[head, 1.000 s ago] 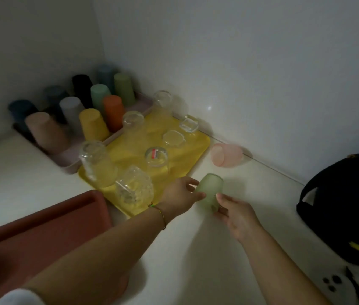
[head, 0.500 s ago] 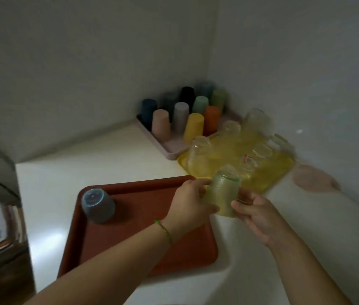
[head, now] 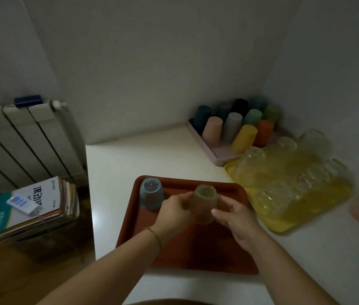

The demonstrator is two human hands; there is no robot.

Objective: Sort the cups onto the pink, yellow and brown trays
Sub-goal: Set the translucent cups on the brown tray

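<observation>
A frosted green cup (head: 204, 202) is held upside down between the left hand (head: 175, 213) and the right hand (head: 234, 217), both closed on its sides, over the brown tray (head: 196, 254). Just beside it, a blue cup (head: 151, 193) stands inverted on this tray. Chinese characters are seen on the top book (head: 23, 205), but they are only partly readable.

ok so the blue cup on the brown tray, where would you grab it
Probably by its side wall, from above: the blue cup stands upside down on the brown tray, closed base up, so no rim to hook. Come from its left; the left hand crowds its right.
</observation>
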